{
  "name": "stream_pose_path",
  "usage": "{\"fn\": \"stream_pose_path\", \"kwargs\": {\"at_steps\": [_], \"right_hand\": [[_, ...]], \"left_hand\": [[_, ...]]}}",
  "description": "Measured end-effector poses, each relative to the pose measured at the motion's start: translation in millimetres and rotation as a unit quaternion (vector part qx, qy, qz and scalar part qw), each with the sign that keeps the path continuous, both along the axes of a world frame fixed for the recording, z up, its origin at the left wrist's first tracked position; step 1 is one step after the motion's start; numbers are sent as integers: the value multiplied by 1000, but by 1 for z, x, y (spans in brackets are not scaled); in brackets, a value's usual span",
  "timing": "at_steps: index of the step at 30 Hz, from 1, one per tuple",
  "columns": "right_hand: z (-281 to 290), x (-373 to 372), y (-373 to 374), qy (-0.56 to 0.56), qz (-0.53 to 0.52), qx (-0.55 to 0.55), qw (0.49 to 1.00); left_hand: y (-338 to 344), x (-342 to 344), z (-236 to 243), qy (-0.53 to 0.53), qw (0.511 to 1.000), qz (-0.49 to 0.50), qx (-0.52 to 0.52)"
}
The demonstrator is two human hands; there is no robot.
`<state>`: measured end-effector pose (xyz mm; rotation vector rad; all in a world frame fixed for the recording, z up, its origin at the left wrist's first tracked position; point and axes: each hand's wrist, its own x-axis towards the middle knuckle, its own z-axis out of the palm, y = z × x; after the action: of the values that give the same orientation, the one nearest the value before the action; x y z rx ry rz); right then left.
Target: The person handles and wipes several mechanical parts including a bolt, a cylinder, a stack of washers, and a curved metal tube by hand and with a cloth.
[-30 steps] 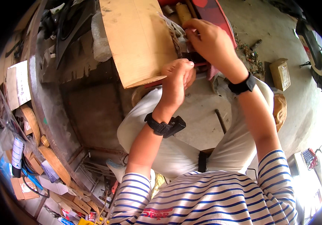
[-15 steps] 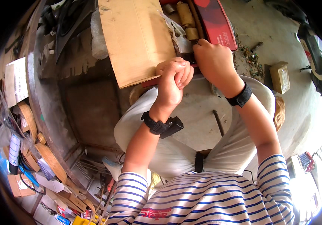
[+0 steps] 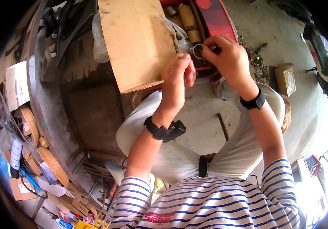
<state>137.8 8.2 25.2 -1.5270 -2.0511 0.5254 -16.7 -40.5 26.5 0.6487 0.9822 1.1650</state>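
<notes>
A thin pale ring (image 3: pixel 198 51) is pinched between the thumb and fingers of my right hand (image 3: pixel 229 57), over the near end of an open red box (image 3: pixel 216 19). My left hand (image 3: pixel 177 74) is closed beside the edge of the box's tan cardboard flap (image 3: pixel 135 42); what its fingers hold, if anything, is hidden. A clear plastic bag (image 3: pixel 180 35) lies in the box just beyond my hands. Next to it are tan wrapped cylinders (image 3: pixel 187 17) and a small grey metal cylinder (image 3: pixel 170 11).
My knees flank the box's near end. A dark rod (image 3: pixel 222 127) lies on the floor between my legs. To the right are a small cardboard box (image 3: pixel 285 79) and scattered debris (image 3: pixel 258 63). A cluttered shelf (image 3: pixel 53 160) runs along the left.
My right hand has shifted right and turned, and the pale ring now shows at its fingertips. My left hand has turned, its fingers now pointing more toward the box.
</notes>
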Motion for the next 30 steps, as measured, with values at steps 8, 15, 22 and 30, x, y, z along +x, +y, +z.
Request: {"fn": "stream_pose_path", "kwargs": {"at_steps": [8,15,22,30], "right_hand": [[15,6,-1,273,-56,-152,948],[13,9,-4,297,-7,-163,941],[25,21,-2,555,-44,-215,802],[25,22,-6,526,83,-296,793]], "left_hand": [[1,18,-8,71,991,53,96],[5,11,-8,15,998,-29,61],[6,12,-8,3,1000,-9,29],[4,11,-10,47,997,-8,59]]}}
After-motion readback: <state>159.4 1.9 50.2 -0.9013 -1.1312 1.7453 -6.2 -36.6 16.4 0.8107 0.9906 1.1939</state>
